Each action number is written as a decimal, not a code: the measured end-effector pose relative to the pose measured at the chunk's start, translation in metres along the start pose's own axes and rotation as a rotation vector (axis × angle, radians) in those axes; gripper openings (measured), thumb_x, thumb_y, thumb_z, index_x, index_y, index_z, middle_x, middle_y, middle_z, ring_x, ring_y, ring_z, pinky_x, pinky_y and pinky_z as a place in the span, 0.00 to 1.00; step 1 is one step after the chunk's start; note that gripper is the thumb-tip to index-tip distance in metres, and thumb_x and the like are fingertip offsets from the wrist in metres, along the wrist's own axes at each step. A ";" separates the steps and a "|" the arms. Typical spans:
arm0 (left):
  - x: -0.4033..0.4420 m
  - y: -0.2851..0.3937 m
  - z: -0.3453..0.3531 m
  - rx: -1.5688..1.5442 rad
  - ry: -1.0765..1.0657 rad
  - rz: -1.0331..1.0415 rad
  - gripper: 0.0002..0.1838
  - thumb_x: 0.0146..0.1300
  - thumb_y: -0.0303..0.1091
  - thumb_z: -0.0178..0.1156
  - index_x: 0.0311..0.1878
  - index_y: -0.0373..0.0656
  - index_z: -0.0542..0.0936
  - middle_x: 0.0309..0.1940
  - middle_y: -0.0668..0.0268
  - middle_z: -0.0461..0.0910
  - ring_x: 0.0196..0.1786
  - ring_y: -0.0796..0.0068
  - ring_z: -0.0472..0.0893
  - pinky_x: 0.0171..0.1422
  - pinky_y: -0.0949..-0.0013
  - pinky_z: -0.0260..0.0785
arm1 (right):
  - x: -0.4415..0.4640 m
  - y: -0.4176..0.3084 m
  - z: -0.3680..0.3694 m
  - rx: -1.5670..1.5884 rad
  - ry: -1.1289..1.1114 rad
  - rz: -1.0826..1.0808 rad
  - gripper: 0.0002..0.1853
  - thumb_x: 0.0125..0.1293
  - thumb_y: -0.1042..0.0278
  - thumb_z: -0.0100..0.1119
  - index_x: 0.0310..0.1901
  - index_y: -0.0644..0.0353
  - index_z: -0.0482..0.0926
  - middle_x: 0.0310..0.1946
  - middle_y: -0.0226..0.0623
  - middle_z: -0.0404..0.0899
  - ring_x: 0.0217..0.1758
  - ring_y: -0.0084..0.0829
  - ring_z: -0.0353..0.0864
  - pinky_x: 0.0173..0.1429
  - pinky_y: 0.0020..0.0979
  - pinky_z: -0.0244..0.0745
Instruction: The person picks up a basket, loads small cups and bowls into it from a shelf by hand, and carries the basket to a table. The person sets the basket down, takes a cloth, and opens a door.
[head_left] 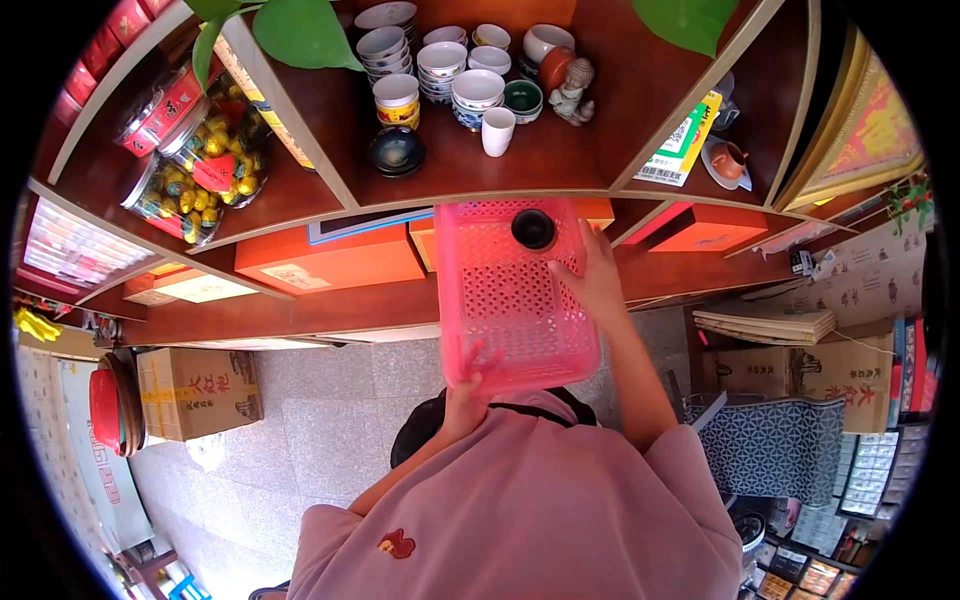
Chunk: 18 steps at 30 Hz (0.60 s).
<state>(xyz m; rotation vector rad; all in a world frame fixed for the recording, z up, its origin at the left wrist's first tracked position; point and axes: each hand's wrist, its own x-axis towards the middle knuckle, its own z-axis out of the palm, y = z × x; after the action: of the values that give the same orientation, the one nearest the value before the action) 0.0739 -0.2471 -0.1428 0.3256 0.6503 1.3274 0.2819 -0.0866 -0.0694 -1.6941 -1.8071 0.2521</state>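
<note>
A pink perforated plastic basket point(450, 300) is held in front of my body, its far end against the shelf edge. My left hand point(466, 395) grips its near left corner, with fingers showing through the pink plastic. At the right side of the basket, my right hand point(597, 280) is closed over the rim, thumb on the inner side and fingers partly hidden outside. Near that thumb, a small black cup point(534, 231) sits in the basket's far end.
Stacked teacups point(441, 62), a white cup point(498, 132), dark dishes point(397, 152) and a figurine point(573, 92) stand on the shelf. Left are jars of wrapped items point(205, 170); below, an orange box point(330, 260). Cardboard boxes point(195, 393) stand on the floor.
</note>
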 end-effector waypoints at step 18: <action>0.009 0.031 -0.025 0.141 0.196 -0.274 0.35 0.64 0.30 0.53 0.73 0.44 0.55 0.67 0.53 0.66 0.66 0.57 0.71 0.70 0.52 0.64 | -0.056 0.088 0.080 0.622 -0.231 0.307 0.17 0.65 0.71 0.54 0.55 0.63 0.74 0.42 0.45 0.83 0.46 0.37 0.84 0.51 0.36 0.76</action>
<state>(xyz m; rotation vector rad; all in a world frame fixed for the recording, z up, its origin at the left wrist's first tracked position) 0.0351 -0.2347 -0.1474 0.2121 0.9222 1.0604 0.3071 -0.1040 -0.1974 -1.5089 -1.3951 1.0596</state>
